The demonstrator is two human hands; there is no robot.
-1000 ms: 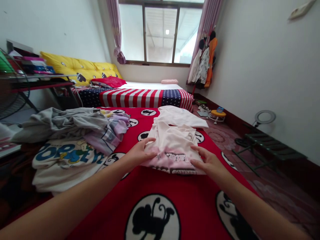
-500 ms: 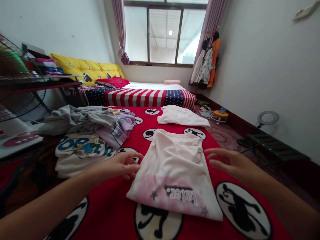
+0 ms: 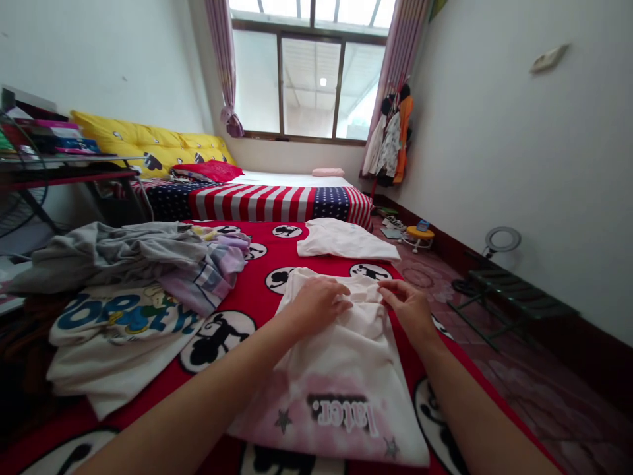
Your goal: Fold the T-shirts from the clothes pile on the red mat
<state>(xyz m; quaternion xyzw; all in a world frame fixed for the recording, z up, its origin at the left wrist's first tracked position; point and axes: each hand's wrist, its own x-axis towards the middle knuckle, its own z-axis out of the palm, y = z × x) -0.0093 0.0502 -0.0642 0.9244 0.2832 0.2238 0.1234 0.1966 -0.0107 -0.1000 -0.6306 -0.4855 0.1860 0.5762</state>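
A white T-shirt (image 3: 346, 349) with a pink patch and the upside-down word "later." lies folded on a red blanket (image 3: 274, 247) with monkey prints. My left hand (image 3: 320, 300) rests palm down on its upper part near the neckline, fingers slightly bent and apart. At the right end of the neckline, my right hand (image 3: 408, 307) pinches the edge of the cloth between thumb and fingers. Just beyond lies another white garment (image 3: 346, 239), folded flat.
To the left sit a heap of grey clothes (image 3: 113, 254), a plaid lilac garment (image 3: 202, 274) and a cream shirt (image 3: 123, 343) with blue lettering. A bed (image 3: 277, 201) stands behind, under the window. On the right floor are a green folding stool (image 3: 519, 293) and a ring light (image 3: 503, 239).
Both hands have come inward from beside the T-shirt onto its neckline end. The right fingers have closed on the cloth edge. The view has shifted slightly.
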